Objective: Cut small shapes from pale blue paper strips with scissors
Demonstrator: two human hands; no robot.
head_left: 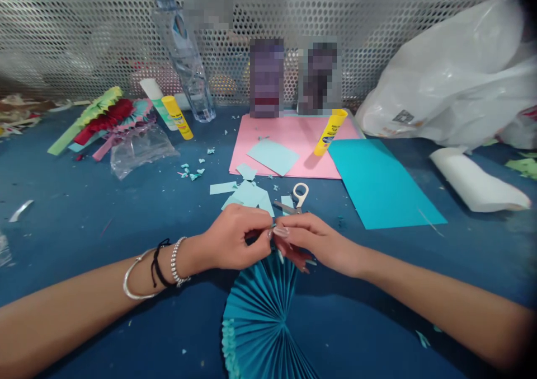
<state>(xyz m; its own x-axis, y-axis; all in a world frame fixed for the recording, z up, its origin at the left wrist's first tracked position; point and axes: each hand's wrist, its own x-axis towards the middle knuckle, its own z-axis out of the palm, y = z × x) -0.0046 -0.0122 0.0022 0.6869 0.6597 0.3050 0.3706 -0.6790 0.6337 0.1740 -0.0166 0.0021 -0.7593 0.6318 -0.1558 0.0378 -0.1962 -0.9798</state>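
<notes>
My left hand [241,236] and my right hand [316,239] meet tip to tip above the blue table. Both pinch at a tiny, partly hidden bit between thumb and forefinger; what it is I cannot make out. Right below them lies a pleated teal paper fan [264,300], spread in a wide arc, with pale blue trim [229,342] along its left edge. Whether the hands touch the fan's upper end cannot be seen. Just beyond my fingers are scissors [300,195] with white handles and a loose pile of light blue paper pieces [251,193].
Pink sheets [289,127] carry a yellow glue stick [330,132]; a turquoise sheet [388,186] overlaps them. Another glue stick [177,118], a water bottle [184,54] and colourful paper fans [111,116] stand or lie back left. A white plastic bag [448,76] fills the back right.
</notes>
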